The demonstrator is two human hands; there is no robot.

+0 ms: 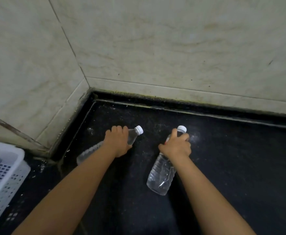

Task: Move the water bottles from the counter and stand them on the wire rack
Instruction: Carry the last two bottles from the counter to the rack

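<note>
Two clear plastic water bottles with white caps lie on the black counter (pixel 223 150). My left hand (pixel 117 141) is closed around the upper part of the left bottle (pixel 89 151), whose cap points up and to the right. My right hand (pixel 177 146) grips the neck of the right bottle (pixel 161 175), just below its cap. This bottle's base points toward me. Both bottles are tilted, and I cannot tell whether they touch the counter. No wire rack is in view.
A white perforated plastic basket (pixel 5 173) stands at the left edge of the counter. Beige tiled walls (pixel 155 48) meet in a corner behind the bottles. The black counter stretches away to the right.
</note>
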